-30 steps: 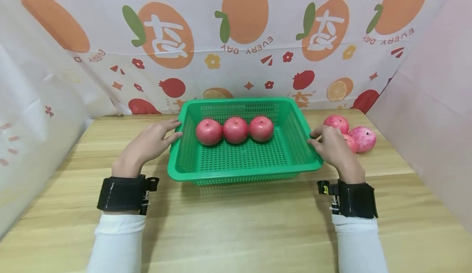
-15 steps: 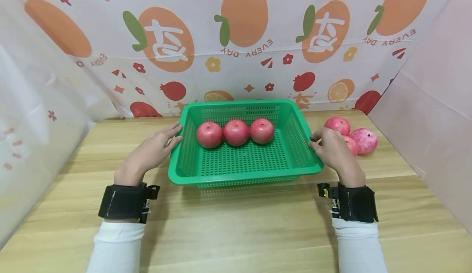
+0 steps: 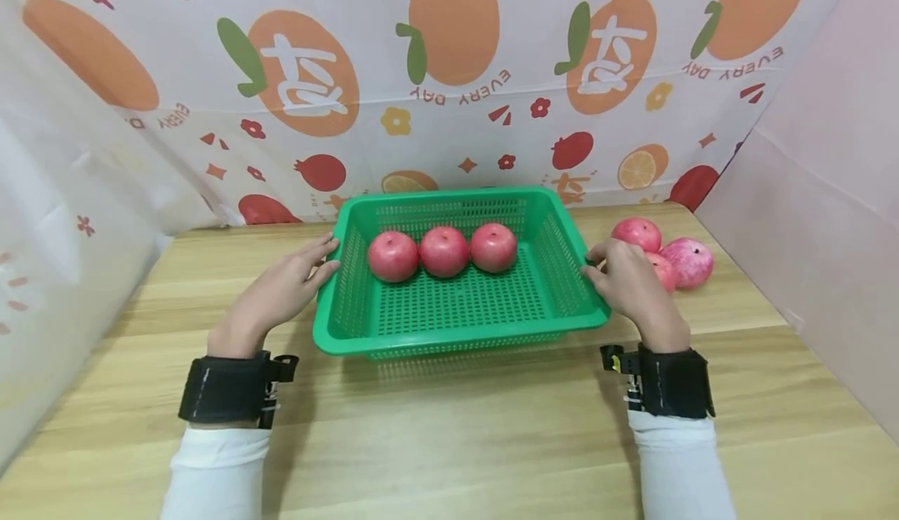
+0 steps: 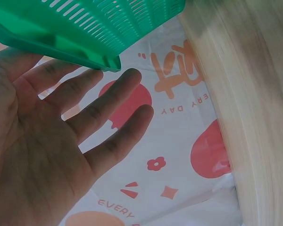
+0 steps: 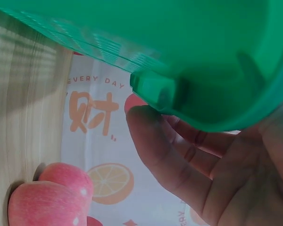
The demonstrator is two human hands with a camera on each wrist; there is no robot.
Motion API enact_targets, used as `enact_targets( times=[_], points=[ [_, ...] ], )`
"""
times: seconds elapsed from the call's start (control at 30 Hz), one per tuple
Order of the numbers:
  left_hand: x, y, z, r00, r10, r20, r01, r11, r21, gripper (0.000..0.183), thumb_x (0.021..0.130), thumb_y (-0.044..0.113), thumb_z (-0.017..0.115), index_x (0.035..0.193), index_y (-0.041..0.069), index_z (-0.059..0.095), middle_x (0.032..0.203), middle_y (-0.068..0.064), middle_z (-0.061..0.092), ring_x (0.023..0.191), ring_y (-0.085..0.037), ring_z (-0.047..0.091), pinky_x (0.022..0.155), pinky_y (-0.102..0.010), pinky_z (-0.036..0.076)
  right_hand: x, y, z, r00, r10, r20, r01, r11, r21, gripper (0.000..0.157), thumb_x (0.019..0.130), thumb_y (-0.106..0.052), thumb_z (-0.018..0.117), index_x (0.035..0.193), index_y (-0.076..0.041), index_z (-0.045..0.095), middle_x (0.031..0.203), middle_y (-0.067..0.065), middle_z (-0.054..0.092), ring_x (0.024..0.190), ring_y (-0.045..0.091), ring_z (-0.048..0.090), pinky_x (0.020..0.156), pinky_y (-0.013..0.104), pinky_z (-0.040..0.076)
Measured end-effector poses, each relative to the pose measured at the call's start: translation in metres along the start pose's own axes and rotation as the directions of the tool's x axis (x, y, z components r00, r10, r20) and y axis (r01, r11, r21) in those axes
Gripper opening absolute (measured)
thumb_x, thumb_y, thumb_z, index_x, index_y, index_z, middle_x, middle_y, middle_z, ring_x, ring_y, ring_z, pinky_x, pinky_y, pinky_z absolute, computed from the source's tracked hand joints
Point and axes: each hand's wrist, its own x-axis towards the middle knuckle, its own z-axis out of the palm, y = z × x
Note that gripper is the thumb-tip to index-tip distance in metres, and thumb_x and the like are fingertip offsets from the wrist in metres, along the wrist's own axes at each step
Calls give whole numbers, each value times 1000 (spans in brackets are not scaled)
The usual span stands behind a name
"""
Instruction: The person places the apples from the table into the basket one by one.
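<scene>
A green plastic basket [image 3: 449,340] with slotted walls stands in the middle of the wooden table. Inside it, three red apples [image 3: 444,252] sit side by side toward the back. My left hand [image 3: 277,290] is at the basket's left rim; in the left wrist view its fingers [image 4: 115,106] are largely straight, some tips meeting the underside of the rim. On the other side my right hand [image 3: 632,282] grips the right rim, and the right wrist view shows curled fingers [image 5: 162,157] at the green lip [image 5: 153,92]. Some of its fingertips are hidden behind the rim.
Three more apples [image 3: 688,262] lie clustered on the table just right of my right hand, one partly hidden by it. A fruit-printed white cloth [image 3: 449,130] hangs behind the table's back edge, and pale sheeting [image 3: 808,192] borders both sides.
</scene>
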Motion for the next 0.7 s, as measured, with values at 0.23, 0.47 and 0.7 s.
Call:
enact_targets(
  times=[0.23,0.47,0.7],
  points=[
    [1,0,-2,1000,-14,9,14,1000,-4,57,109,22,48,153,-11,32,160,-30,24,132,-50,46,107,-67,36,-3,4,-7,981,-17,-191,4,998,-66,22,96,-6,68,105,14,71,100,28,69,86,41,65,72,53,55],
    [0,-3,0,1000,-7,8,7,1000,3,56,109,21,49,152,-12,33,160,-30,25,129,-50,49,105,-67,38,-5,15,-10,959,41,-282,-63,996,-67,26,96,-9,69,108,13,71,106,32,68,96,47,59,79,61,49],
    [2,-3,0,1000,0,3,0,1000,16,56,109,21,48,152,-12,33,159,-31,26,130,-51,48,106,-68,36,-4,28,-6,934,111,-339,-133,990,-41,30,95,-7,68,116,15,67,123,36,60,121,53,51,100,69,38]
  ],
)
